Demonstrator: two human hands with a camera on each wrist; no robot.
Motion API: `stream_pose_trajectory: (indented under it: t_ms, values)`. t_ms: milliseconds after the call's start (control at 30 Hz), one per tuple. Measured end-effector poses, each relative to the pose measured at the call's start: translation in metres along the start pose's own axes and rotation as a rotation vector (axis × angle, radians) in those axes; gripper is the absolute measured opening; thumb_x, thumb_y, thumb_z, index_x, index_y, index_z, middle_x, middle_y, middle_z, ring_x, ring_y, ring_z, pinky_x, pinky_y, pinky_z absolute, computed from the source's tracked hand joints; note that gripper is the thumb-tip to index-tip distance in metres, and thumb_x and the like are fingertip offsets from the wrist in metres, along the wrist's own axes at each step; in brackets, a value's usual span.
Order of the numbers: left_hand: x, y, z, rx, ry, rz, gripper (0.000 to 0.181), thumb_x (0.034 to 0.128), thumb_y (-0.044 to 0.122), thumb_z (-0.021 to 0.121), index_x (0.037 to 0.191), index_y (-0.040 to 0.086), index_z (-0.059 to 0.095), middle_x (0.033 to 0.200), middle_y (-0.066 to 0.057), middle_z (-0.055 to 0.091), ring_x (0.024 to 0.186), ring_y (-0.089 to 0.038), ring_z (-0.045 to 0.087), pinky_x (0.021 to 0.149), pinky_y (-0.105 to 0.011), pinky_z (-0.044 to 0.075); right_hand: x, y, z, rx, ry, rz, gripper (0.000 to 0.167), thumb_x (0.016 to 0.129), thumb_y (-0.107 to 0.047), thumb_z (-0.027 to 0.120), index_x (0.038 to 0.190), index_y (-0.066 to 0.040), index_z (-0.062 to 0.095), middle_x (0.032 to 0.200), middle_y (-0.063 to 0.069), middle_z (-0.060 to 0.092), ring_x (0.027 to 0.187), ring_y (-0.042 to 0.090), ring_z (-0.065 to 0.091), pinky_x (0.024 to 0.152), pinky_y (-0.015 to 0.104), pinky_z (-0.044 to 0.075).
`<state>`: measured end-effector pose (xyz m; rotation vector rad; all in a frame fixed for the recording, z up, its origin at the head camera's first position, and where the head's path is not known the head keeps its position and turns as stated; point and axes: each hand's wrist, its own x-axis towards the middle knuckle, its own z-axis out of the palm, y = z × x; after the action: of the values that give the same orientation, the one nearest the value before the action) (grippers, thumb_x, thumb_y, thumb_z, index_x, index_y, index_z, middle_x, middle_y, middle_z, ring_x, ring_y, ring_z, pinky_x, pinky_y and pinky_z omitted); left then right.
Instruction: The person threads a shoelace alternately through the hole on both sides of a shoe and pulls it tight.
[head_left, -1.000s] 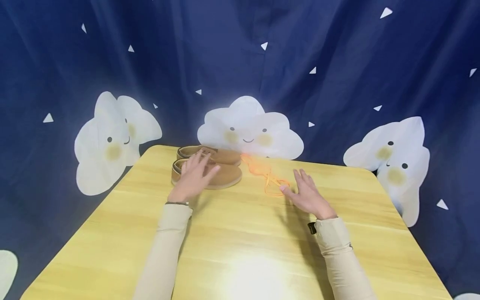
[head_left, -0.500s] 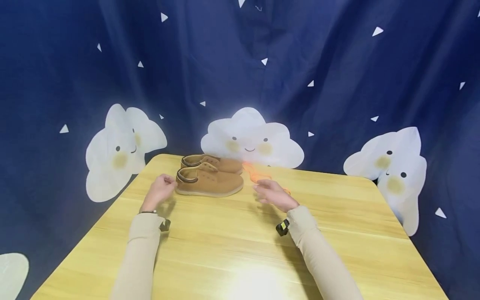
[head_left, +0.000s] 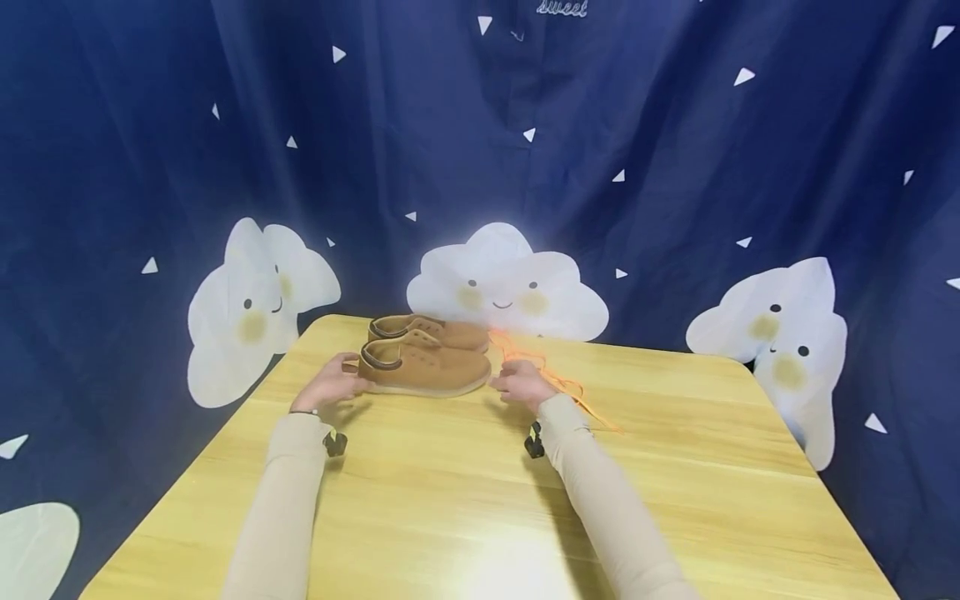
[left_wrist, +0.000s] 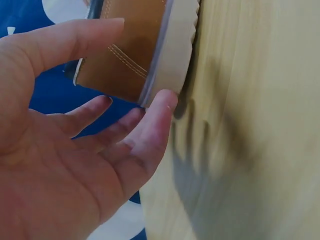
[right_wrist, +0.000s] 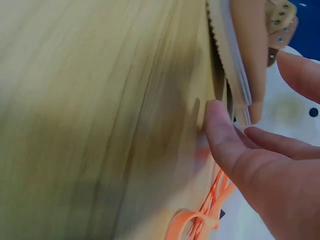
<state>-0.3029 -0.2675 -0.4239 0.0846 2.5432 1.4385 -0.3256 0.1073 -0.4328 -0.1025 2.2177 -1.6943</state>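
Note:
Two brown lace-less shoes stand side by side at the back left of the table, toes pointing right. My left hand (head_left: 335,382) is at the heel of the near shoe (head_left: 431,371). In the left wrist view its thumb and fingers (left_wrist: 160,105) are spread around the heel, with one fingertip at the pale sole (left_wrist: 175,50). By the toe, my right hand (head_left: 522,385) has its fingers loosely bent and apart. Orange laces (head_left: 566,387) lie just behind and to the right of it. Whether either hand touches the shoe is hard to tell.
Behind the near shoe stands the far shoe (head_left: 465,335), close against it. The pale wooden table (head_left: 450,500) ends just behind the shoes, where a dark blue curtain (head_left: 637,100) with smiling clouds hangs. A bright glare lies on the table's front.
My left hand has moved from above the shoes to the near shoe's heel. My right hand has moved left, from beside the orange laces to the toe. The view has tilted up slightly.

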Motion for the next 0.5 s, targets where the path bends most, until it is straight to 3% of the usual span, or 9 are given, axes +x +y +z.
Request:
stream_pose_trajectory:
  t_ms: [133,367,500]
  values:
    - [0.002,-0.009,0.002,-0.015,-0.027,-0.009,0.099,0.0928,0.018,0.074,0.160,-0.009,0.007,0.158,-0.042,0.026,0.133,-0.056,0.051,0.102,-0.053,0.056,0.005,0.000,0.011,-0.053,0.014,-0.016,0.080,0.091,0.002,0.067,0.157,0.013,0.024,0.159,0.034,0.037,0.127,0.034,0.057,0.094,0.037,0.057]
    - [0.008,-0.014,0.004,-0.011,-0.043,0.017,0.105,0.0901,0.017,0.077,0.163,-0.005,0.005,0.162,-0.040,0.022,0.146,-0.057,0.035,0.108,-0.059,0.050,0.016,0.003,0.021,-0.015,-0.035,-0.072,0.097,0.087,0.009,0.067,0.163,0.005,0.008,0.166,0.031,0.026,0.150,0.045,0.038,0.112,0.049,0.050]
    - [0.011,-0.012,0.003,0.009,-0.043,0.033,0.100,0.0880,0.014,0.077,0.162,-0.007,0.013,0.160,-0.040,0.026,0.147,-0.056,0.034,0.109,-0.062,0.048,0.022,0.002,0.023,-0.042,-0.020,-0.097,0.098,0.084,0.010,0.069,0.163,0.005,0.010,0.158,0.032,0.039,0.141,0.043,0.049,0.110,0.046,0.051]
